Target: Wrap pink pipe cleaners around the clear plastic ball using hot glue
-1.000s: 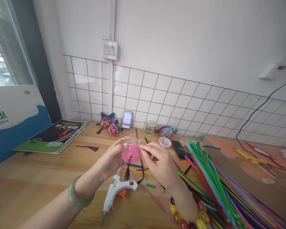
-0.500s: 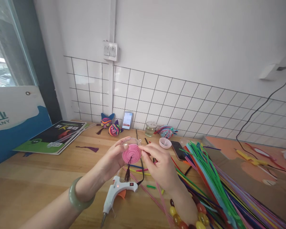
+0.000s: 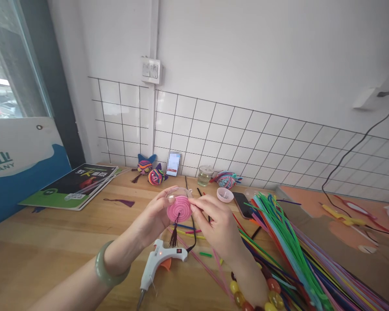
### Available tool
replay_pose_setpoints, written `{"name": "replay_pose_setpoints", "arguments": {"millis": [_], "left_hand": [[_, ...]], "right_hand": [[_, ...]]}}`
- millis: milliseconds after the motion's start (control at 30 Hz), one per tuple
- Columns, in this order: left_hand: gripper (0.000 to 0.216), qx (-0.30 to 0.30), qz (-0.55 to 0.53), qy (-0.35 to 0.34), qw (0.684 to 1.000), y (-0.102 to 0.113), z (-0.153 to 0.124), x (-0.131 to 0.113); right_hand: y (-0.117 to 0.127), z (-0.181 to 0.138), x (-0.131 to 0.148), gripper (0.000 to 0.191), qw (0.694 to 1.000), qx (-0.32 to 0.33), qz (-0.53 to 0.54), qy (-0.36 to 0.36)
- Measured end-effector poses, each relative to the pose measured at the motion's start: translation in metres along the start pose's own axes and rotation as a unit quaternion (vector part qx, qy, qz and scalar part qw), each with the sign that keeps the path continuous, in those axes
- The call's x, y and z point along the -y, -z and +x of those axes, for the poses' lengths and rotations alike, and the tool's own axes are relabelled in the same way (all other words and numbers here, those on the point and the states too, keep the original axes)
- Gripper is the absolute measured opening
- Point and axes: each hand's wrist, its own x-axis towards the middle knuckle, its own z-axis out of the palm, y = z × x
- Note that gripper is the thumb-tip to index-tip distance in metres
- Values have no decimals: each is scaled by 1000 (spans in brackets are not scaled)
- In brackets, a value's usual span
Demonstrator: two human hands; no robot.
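Both hands hold a clear plastic ball half-covered with a pink pipe-cleaner spiral (image 3: 179, 208), raised above the wooden table. My left hand (image 3: 151, 220) cups it from the left, fingers wrapped round its edge. My right hand (image 3: 215, 222) pinches its right edge, pressing on the pink coil. A dark maroon tassel (image 3: 173, 237) hangs from the spiral's centre. A pink pipe cleaner (image 3: 201, 262) trails from under my right hand down across the table.
A white glue gun (image 3: 155, 264) lies just below my hands. Several coloured pipe cleaners (image 3: 288, 250) fan out at right. A phone (image 3: 242, 203), pink cap (image 3: 224, 194), small jar (image 3: 204, 175) and woven figures (image 3: 151, 170) sit behind. A booklet (image 3: 74, 183) lies at left.
My hands and the pink ball have barely shifted; the fingers of my right hand have moved slightly along the coil's right edge.
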Motion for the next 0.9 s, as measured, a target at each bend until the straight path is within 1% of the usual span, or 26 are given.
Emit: {"name": "replay_pose_setpoints", "arguments": {"millis": [333, 533, 900], "left_hand": [[46, 5, 2, 2, 1000, 1, 1, 2], [48, 2, -1, 0, 1000, -2, 0, 2], [45, 1, -10, -16, 1000, -1, 2, 5]], "right_hand": [[0, -1, -2, 27, 1000, -1, -6, 12], [0, -1, -2, 28, 1000, 8, -7, 2], [-2, -1, -7, 26, 1000, 6, -16, 10]]}}
